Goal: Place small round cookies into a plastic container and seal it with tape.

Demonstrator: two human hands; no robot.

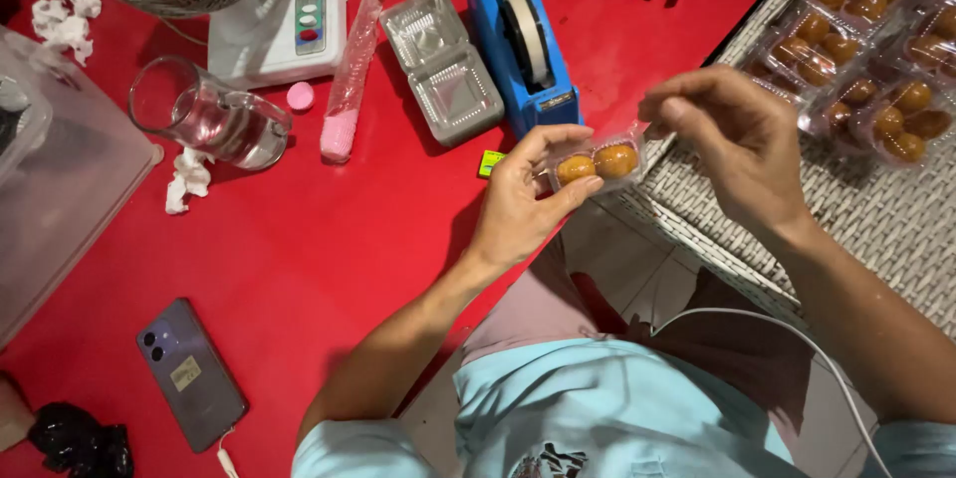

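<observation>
Two hands on one clear pastry pack.
Left hand (pixel 523 197) fingers grip the clear pack (pixel 597 163) holding two golden pastries; right hand (pixel 732 139) fingertips pinch its far end, hiding that edge.

Clear glossy plastic pastry box (pixel 597 161), seemingly thin

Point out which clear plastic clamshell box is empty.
The open clamshell on the red table beside the blue tape dispenser; every other box holds golden-brown balls.

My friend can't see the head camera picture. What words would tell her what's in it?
Two hands, left hand and right hand, hold a small clear pack with two round golden-brown snacks over a red table. A blue tape dispenser, a glass jug and a phone lie nearby.
</observation>
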